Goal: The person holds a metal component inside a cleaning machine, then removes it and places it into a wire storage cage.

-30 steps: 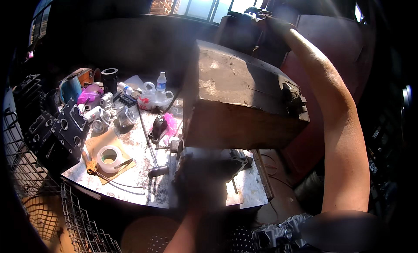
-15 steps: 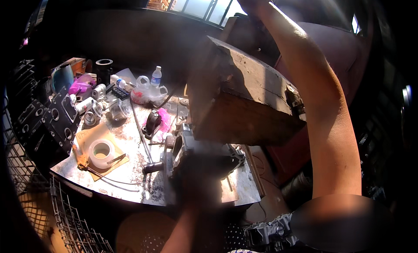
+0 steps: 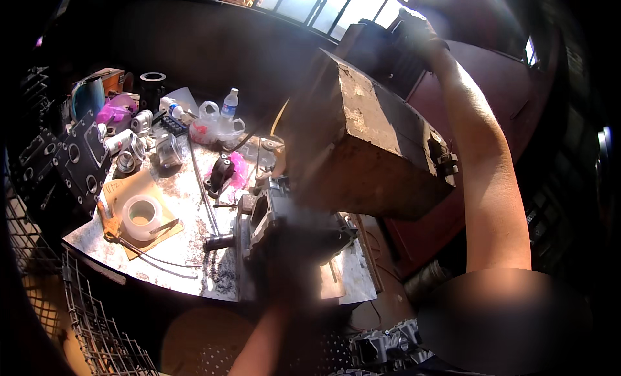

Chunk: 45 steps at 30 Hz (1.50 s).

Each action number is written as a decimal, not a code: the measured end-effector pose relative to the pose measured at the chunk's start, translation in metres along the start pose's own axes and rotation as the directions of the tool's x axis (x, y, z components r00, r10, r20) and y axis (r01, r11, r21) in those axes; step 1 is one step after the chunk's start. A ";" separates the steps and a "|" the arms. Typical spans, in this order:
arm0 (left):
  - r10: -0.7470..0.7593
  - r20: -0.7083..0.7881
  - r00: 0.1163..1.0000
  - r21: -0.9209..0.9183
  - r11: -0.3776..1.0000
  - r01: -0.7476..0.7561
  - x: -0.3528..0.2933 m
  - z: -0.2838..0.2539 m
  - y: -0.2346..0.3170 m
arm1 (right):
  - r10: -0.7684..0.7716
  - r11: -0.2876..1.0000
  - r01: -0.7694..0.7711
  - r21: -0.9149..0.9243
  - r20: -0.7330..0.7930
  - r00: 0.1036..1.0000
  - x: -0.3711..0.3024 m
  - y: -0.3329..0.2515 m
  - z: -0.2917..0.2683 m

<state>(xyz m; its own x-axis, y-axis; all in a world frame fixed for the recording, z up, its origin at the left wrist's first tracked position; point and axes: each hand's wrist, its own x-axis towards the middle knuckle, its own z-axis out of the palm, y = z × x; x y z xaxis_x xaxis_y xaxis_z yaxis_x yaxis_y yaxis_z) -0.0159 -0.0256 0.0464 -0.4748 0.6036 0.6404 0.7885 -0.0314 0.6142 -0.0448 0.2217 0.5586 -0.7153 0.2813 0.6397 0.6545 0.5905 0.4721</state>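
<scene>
Casting (image 3: 278, 201) sits on the bench's (image 3: 181, 237) right side, left hand (image 3: 284, 266) blurred against it, right hand (image 3: 418, 34) way far-right. Can't tell either grip; I'd keep the casting steady while reaching.

This is a workshop, with its stained workbench (image 3: 191, 240), black holed plates (image 3: 84, 148) and grey metal casting (image 3: 278, 209).
</scene>
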 end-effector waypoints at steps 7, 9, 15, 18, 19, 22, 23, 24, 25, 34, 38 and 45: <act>0.125 0.139 0.982 -0.131 0.986 -0.107 0.011 0.001 0.028 | -0.005 0.912 0.083 0.402 -0.192 0.981 -0.065 0.030 -0.018; 0.090 0.132 0.987 -0.022 0.996 -0.088 0.026 -0.019 0.010 | -0.132 0.890 0.272 0.366 -0.365 0.922 -0.033 -0.003 0.000; 0.060 0.122 0.991 0.140 0.987 -0.077 0.004 -0.002 0.021 | -0.131 0.955 0.180 0.236 -0.209 0.969 -0.050 0.012 -0.014; 0.015 0.107 0.994 0.209 0.977 -0.037 -0.008 0.028 -0.009 | -0.130 0.965 0.157 0.211 -0.135 0.982 -0.056 0.002 -0.019; -0.005 0.127 0.992 0.214 0.977 -0.022 -0.014 0.037 -0.016 | -0.129 0.967 0.151 0.204 -0.118 0.985 -0.061 -0.001 -0.024; -0.034 0.267 0.963 0.215 0.976 -0.025 0.006 0.005 0.010 | -0.115 0.972 0.130 0.196 -0.085 0.990 -0.088 -0.004 -0.039; -0.015 0.207 0.978 0.216 0.976 -0.031 0.004 0.006 0.004 | -0.118 0.970 0.134 0.202 -0.090 0.989 -0.100 -0.008 -0.046; 0.003 0.159 0.987 0.218 0.975 -0.039 -0.002 0.015 -0.008 | -0.113 0.966 0.135 0.218 -0.110 0.987 -0.115 -0.011 -0.054; 0.056 0.154 0.986 0.180 0.980 -0.083 -0.013 0.031 -0.009 | -0.070 0.974 0.089 0.207 -0.099 0.993 -0.148 0.002 -0.059; 0.085 0.116 0.990 0.390 0.913 -0.124 -0.018 0.045 -0.038 | 0.237 0.646 0.062 0.761 -0.277 0.931 -0.401 -0.055 -0.125; 0.163 0.089 0.983 0.291 0.939 -0.182 -0.015 0.042 -0.011 | -0.019 -0.057 -0.124 0.991 0.123 0.992 -0.475 -0.123 -0.103; 0.202 0.214 0.956 0.563 0.774 -0.290 -0.023 0.048 -0.032 | -0.134 -0.353 -0.630 0.692 0.629 0.766 -0.628 -0.238 0.042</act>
<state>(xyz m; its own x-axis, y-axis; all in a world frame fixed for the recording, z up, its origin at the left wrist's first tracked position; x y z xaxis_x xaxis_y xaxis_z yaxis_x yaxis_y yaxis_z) -0.0115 0.0000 -0.0106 -0.2108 0.7411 0.6374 0.9680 0.2493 0.0302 0.2383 -0.0633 0.0188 -0.7895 0.6121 0.0450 0.0503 0.1376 -0.9892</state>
